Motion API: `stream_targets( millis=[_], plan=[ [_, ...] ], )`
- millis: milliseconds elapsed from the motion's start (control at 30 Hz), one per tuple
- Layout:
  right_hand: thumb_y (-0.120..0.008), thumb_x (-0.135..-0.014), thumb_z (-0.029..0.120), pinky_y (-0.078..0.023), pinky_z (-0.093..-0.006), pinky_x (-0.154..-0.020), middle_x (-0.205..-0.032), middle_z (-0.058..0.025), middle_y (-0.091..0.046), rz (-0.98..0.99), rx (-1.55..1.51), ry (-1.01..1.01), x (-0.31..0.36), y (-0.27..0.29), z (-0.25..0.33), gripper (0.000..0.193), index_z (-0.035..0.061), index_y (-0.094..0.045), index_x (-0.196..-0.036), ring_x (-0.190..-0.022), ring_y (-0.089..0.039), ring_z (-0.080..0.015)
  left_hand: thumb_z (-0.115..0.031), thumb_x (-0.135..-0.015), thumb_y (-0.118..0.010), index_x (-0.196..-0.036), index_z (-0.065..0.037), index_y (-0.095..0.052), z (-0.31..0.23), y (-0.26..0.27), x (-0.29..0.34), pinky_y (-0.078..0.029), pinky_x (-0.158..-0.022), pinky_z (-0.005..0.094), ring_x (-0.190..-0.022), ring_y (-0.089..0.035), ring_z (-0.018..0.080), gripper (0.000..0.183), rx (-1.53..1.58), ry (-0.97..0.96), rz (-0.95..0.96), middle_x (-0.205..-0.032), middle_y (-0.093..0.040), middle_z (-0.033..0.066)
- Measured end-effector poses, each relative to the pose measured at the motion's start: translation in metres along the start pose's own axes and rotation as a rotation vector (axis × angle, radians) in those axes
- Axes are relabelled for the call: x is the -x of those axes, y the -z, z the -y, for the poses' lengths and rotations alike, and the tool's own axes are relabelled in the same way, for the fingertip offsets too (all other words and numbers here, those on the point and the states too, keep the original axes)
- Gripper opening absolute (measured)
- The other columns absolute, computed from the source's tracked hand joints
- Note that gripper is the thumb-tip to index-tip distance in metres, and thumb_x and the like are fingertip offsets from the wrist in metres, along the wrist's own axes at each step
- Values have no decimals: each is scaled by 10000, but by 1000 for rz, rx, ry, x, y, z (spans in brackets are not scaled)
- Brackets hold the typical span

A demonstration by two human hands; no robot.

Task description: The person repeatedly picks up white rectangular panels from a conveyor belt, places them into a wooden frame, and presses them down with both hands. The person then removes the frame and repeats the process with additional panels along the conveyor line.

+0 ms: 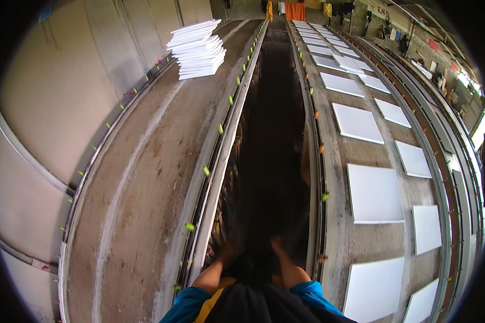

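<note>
Both my arms hang down in front of me over the dark aisle between two long tables. My left hand (227,251) is beside the left table's inner edge, blurred and in shadow. My right hand (276,244) is nearer the right table, also dim and smeared. Neither hand shows its fingers clearly, and I can make out nothing held in them. Closest to the right arm are flat white square panels (375,194) laid in two rows along the right table (328,237). A tall, uneven stack of white panels (196,51) stands at the far end of the left table (145,215).
Small green clips (206,170) line the left table's edges, and orange ones (321,148) the right table's. A dark narrow aisle (272,134) runs ahead. Pale wall panels (54,97) rise at the left. Orange cloth (295,11) hangs at the far end.
</note>
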State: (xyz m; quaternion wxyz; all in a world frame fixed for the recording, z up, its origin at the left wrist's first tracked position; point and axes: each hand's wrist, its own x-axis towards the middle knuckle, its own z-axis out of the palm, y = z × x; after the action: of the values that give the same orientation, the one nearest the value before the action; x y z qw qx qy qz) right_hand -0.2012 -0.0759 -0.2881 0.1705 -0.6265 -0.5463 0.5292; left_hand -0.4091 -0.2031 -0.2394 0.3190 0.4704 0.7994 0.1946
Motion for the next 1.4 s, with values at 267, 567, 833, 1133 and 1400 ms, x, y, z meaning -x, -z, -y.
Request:
stream_targets(
  millis=[267,567,833,1133,1400],
  plan=[
    [-508,-806,132,-483,-370,-720,-914,-167,-619,-133,-274,-113,-173,14,47,280,27,-546,-1064,-852,-596,-265,-263,-845,-470,-974,-39,-614,-31,5,-171,-452,-769,443,-910,-591,330,296,90,93,-86,-949,-617,199],
    [-494,-820,152,-480,-389,-733,-909,-180,-625,-216,259,224,-319,66,145,279,33,-564,-1063,-855,-602,-288,-251,-836,-487,-988,-31,-608,-129,47,-360,-453,-808,418,-931,-586,325,293,261,61,-128,-975,-612,197],
    [-500,-799,227,-442,-400,-836,-992,-195,-609,-78,351,70,-431,77,235,292,38,-613,-990,-973,-573,-340,-227,-818,-528,-969,-25,-614,-163,46,-533,-464,-799,395,-926,-591,315,266,525,112,-216,-945,-620,197],
    [-514,-780,183,-463,-412,-771,-906,-186,-624,-239,197,157,-612,104,318,259,39,-618,-968,-858,-601,-327,-246,-867,-471,-983,-15,-603,-205,88,-707,-449,-797,410,-938,-580,309,291,435,-138,-130,-925,-615,196],
    [-497,-806,164,-488,-358,-689,-851,-147,-638,-133,167,134,-707,114,426,227,44,-621,-954,-782,-625,-249,-259,-905,-407,-1093,-17,-558,-216,93,-841,-418,-875,420,-1020,-536,341,342,417,-128,-135,-1074,-572,204]
  ],
)
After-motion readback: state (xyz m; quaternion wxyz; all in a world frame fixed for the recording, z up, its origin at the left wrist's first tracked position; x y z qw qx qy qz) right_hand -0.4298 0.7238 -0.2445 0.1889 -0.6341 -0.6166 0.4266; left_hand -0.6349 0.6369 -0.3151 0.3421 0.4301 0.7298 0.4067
